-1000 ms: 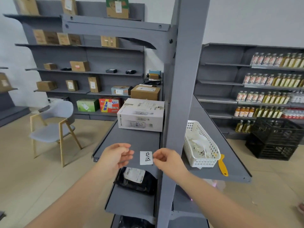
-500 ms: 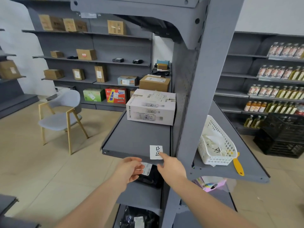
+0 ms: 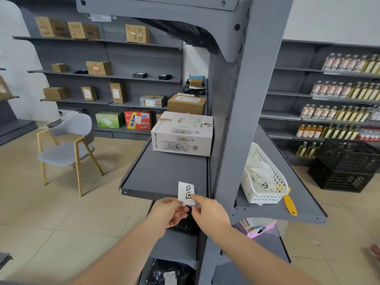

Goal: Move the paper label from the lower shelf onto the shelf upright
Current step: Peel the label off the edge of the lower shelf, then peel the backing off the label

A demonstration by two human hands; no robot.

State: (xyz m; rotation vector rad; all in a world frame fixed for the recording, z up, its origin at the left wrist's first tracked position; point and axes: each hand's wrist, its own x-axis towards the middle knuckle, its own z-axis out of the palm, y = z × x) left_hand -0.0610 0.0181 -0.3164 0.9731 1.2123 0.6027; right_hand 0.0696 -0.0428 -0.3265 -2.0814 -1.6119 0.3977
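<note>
A small white paper label with black handwritten characters stands at the front edge of the grey shelf, just left of the grey upright. My right hand pinches the label's lower right corner. My left hand touches its lower left corner with thumb and fingertips. Both hands are just below the shelf's front lip, and the label's bottom edge is hidden by my fingers.
A white printed carton and a brown box sit further back on the shelf. A white basket of papers and a yellow scraper lie on the right-hand shelf. A grey chair stands left, black crates right.
The view came closer to the shelf. My left hand rose from below the shelf edge to the label's lower left corner, joining my right hand there. The label stays at the shelf front.
</note>
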